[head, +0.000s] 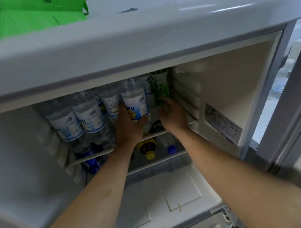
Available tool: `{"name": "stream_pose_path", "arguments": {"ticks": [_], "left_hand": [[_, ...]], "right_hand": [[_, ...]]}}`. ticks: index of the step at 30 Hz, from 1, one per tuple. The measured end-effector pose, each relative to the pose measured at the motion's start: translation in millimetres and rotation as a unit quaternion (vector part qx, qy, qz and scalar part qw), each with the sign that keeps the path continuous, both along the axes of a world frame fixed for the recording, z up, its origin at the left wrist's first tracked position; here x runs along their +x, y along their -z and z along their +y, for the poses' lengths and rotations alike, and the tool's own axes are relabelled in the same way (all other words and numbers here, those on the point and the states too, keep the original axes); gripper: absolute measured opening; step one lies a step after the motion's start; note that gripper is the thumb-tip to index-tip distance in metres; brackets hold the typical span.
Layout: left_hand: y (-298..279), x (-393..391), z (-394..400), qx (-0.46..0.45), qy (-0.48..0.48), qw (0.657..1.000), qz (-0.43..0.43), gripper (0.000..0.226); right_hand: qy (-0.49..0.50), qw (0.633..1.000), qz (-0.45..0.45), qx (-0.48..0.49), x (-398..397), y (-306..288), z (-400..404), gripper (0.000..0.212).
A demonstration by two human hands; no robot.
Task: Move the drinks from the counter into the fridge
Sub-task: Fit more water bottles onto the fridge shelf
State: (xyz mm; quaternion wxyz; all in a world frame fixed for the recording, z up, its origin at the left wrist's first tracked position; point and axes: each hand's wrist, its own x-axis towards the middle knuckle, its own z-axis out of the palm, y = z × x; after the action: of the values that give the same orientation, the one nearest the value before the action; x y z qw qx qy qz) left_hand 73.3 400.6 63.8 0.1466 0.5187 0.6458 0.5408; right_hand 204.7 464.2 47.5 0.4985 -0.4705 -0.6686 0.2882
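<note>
Both my arms reach into the open fridge (226, 79). On its upper shelf (94, 155) stands a row of several clear bottles with white and blue labels. My left hand (128, 125) grips the rightmost of these, a blue-labelled bottle (135, 102), by its lower part. To its right stands a green tea bottle (160, 88). My right hand (172, 115) holds the base of that green bottle, fingers curled against it.
Below the shelf lie a blue can (90, 158), a dark bottle with a yellow cap (148, 148) and a bottle with a blue cap (171, 148). A green bag (22, 16) sits on the fridge top. The open door (295, 106) stands at the right.
</note>
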Motion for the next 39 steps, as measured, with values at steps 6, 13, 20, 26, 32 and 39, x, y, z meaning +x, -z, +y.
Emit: {"name": "stream_pose_path", "arguments": {"ticks": [6, 13, 20, 26, 32, 39], "left_hand": [[-0.3, -3.0, 1.3, -0.016, -0.003, 1.0, 0.023, 0.077], [6.4, -3.4, 0.5, -0.003, 0.005, 1.0, -0.003, 0.069], [4.7, -2.3, -1.7, -0.004, -0.004, 1.0, -0.009, 0.073], [1.8, 0.6, -3.6, -0.006, 0.001, 1.0, -0.017, 0.073], [4.6, 1.2, -1.1, -0.002, -0.005, 1.0, -0.014, 0.074], [9.4, -8.6, -11.4, -0.027, 0.039, 0.997, -0.068, 0.052]], "right_hand": [[0.019, 0.995, -0.067, -0.069, -13.8, -13.1, 34.2, 0.063], [0.123, 0.98, -0.108, -0.113, -24.9, -17.2, 66.7, 0.066], [0.072, 0.982, -0.143, -0.102, -18.5, -15.2, 81.6, 0.064], [0.052, 0.978, -0.157, -0.13, -21.0, -22.4, 87.8, 0.053], [0.075, 0.99, -0.043, -0.108, -21.2, -18.1, 65.2, 0.042], [-0.086, 0.981, 0.165, -0.057, -17.0, 2.1, -13.6, 0.016]]}}
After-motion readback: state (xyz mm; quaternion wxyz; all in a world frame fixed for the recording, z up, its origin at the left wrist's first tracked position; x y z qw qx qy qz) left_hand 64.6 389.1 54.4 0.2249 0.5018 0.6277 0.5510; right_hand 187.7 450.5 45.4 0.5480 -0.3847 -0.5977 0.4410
